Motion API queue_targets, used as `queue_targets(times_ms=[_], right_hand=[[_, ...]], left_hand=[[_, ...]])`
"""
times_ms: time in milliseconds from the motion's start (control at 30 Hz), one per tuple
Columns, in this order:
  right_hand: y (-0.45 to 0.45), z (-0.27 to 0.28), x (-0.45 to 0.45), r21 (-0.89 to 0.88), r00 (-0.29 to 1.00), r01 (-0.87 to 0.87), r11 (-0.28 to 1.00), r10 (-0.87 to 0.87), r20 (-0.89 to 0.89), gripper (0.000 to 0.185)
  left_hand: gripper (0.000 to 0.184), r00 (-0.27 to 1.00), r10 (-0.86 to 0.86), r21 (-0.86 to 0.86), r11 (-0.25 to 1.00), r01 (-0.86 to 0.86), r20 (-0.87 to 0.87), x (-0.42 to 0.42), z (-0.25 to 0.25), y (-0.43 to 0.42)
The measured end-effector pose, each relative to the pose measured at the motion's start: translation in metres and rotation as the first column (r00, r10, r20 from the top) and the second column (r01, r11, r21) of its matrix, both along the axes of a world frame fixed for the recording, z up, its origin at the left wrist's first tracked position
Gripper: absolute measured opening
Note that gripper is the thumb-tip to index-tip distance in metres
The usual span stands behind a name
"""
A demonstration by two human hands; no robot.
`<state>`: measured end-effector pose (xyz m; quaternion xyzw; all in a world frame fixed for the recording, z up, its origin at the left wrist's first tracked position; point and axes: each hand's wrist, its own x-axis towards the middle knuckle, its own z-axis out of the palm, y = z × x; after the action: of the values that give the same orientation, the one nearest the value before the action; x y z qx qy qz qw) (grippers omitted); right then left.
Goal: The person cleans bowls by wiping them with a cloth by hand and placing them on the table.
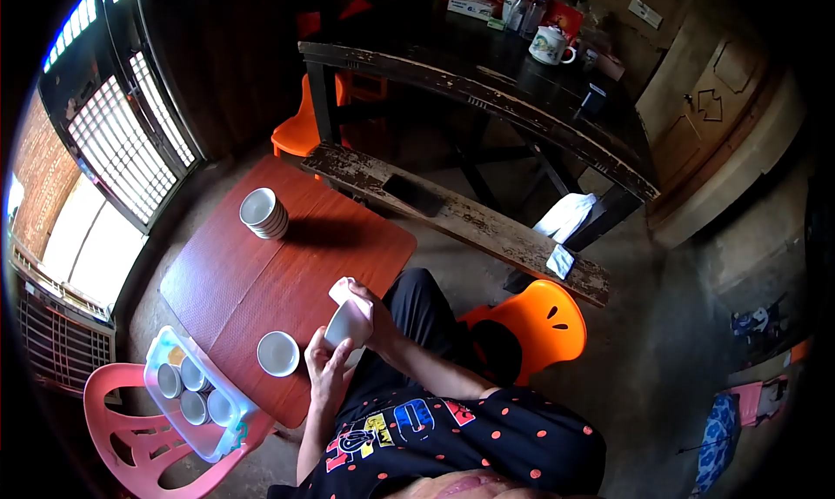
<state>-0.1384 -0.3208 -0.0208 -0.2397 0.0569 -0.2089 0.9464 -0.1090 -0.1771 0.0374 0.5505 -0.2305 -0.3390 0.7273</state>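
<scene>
A pale grey-white bowl (348, 325) is held tilted over the near edge of the small red-brown table. My left hand (325, 360) grips its lower side, fingers closed around the rim. At the bowl's far side, my right hand (372, 312) is closed on a light pink cloth (343, 288), which lies against the bowl. Part of the cloth is hidden by the bowl and fingers. Another bowl (278, 354) sits upright on the table, left of my left hand. Farther back stands a stack of several bowls (263, 212).
A clear plastic bin (156, 351) with several bowls rests on a pink chair (104, 381) at left. Beyond the small table (222, 277) are a worn wooden bench (470, 229) and a dark table (409, 57) bearing a teapot (548, 45). An orange chair (561, 329) stands at right.
</scene>
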Motion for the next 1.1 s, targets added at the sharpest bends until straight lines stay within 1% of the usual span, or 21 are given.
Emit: queue_targets(times_ms=[33, 100, 167, 233, 267, 300, 367, 400, 433, 467, 533, 667, 700, 733, 800, 833, 900, 933, 967, 1000, 1100], right_hand=[[0.005, 0.005, -0.006, 0.165, 0.993, -0.102, 0.981, 0.089, 0.080, 0.027], [0.012, -0.004, -0.003, -0.291, 0.997, 0.054, 0.955, -0.069, -0.041, 0.029], [0.011, -0.006, -0.002, -0.316, 0.985, 0.034, 0.948, -0.085, -0.149, 0.029], [0.002, 0.023, -0.002, 0.121, 0.963, -0.080, 0.989, 0.109, -0.247, 0.028], [-0.003, 0.022, 0.000, -0.375, 0.940, -0.038, 0.926, -0.094, -0.327, 0.027], [-0.009, 0.018, 0.005, -0.890, 0.937, 0.186, 0.416, -0.346, 0.034, 0.030], [-0.006, 0.086, -0.009, -0.900, 0.948, 0.130, -0.416, -0.214, 0.236, 0.029], [-0.009, 0.089, -0.009, -0.927, 0.958, 0.128, -0.353, -0.199, 0.208, 0.029], [-0.014, 0.064, 0.002, -0.949, 0.926, 0.305, -0.080, -0.208, 0.316, 0.023], [-0.023, 0.026, 0.006, -0.790, 0.997, 0.037, 0.612, -0.072, -0.009, 0.025], [-0.004, 0.001, 0.007, -0.200, 0.995, -0.092, 0.976, 0.095, 0.007, 0.033], [-0.009, -0.011, 0.011, -0.136, 0.978, -0.192, 0.972, 0.201, 0.058, 0.038], [-0.023, -0.015, 0.016, 0.101, 0.916, -0.401, 0.911, 0.400, 0.026, 0.038], [-0.016, 0.027, 0.011, -0.396, 0.960, -0.149, 0.906, 0.036, -0.279, 0.040], [-0.024, 0.083, -0.001, -0.996, 0.984, -0.055, 0.074, -0.165, -0.066, 0.027], [-0.021, 0.091, 0.002, -0.898, 0.972, 0.096, -0.429, -0.153, 0.177, 0.022], [-0.013, 0.104, -0.001, -0.959, 0.981, 0.040, -0.280, -0.171, 0.091, 0.021], [-0.008, 0.096, -0.005, -0.924, 0.973, -0.075, 0.375, -0.175, -0.150, 0.022], [-0.003, 0.071, 0.000, -0.560, 0.952, -0.113, 0.821, -0.072, -0.298, 0.020], [0.007, 0.064, -0.001, -0.825, 0.942, 0.104, 0.556, -0.322, -0.098, 0.020], [0.032, 0.019, -0.001, -0.054, 0.978, 0.085, 0.995, -0.093, -0.188, 0.024]], left_hand=[[0.027, 1.000, 0.025, -0.048, 0.999, -0.026, -0.010, -0.005, -0.002, -0.002], [0.029, 0.999, 0.046, -0.028, 0.999, -0.046, 0.016, -0.007, -0.008, -0.003], [0.029, 0.998, 0.057, -0.028, 0.998, -0.056, 0.020, -0.007, -0.006, -0.006], [0.030, 0.998, 0.055, -0.033, 0.998, -0.055, 0.003, -0.009, 0.008, -0.007], [0.028, 1.000, 0.018, 0.068, 0.998, -0.018, 0.004, -0.004, 0.012, -0.002], [0.027, 0.995, -0.049, 0.125, 0.991, 0.038, 0.088, 0.004, 0.010, 0.001], [0.027, 0.999, -0.032, -0.019, 0.999, 0.032, -0.016, 0.006, -0.003, 0.000], [0.027, 0.997, -0.036, -0.089, 0.996, 0.030, -0.062, 0.008, -0.005, -0.001], [0.027, 1.000, 0.008, -0.040, 0.999, -0.008, -0.012, 0.005, 0.011, -0.002], [0.027, 0.998, 0.041, -0.136, 0.990, -0.047, -0.047, 0.002, 0.014, -0.004], [0.028, 0.993, 0.047, -0.242, 0.967, -0.072, -0.108, -0.002, 0.014, -0.008], [0.038, 0.997, -0.070, -0.015, 0.997, 0.070, -0.027, 0.009, 0.002, 0.002], [0.041, 0.988, -0.138, 0.019, 0.990, 0.140, -0.064, 0.013, 0.009, 0.007], [0.043, 0.985, -0.168, 0.057, 0.984, 0.169, -0.031, 0.019, 0.016, 0.011], [0.043, 0.982, -0.138, 0.110, 0.982, 0.152, -0.128, 0.018, 0.013, 0.008], [0.043, 0.990, -0.083, 0.112, 0.989, 0.096, -0.113, 0.012, 0.015, 0.003], [0.058, 0.994, -0.088, 0.023, 0.996, 0.089, -0.073, 0.015, 0.003, 0.005], [0.058, 0.992, -0.066, 0.040, 0.997, 0.070, -0.107, 0.012, 0.016, 0.005], [0.048, 0.961, -0.093, -0.058, 0.995, 0.080, -0.261, 0.010, 0.025, 0.008], [0.050, 0.942, -0.064, -0.160, 0.987, 0.011, -0.330, 0.007, 0.025, 0.005], [0.054, 0.932, -0.078, -0.203, 0.979, 0.005, -0.354, 0.005, 0.018, 0.002]])
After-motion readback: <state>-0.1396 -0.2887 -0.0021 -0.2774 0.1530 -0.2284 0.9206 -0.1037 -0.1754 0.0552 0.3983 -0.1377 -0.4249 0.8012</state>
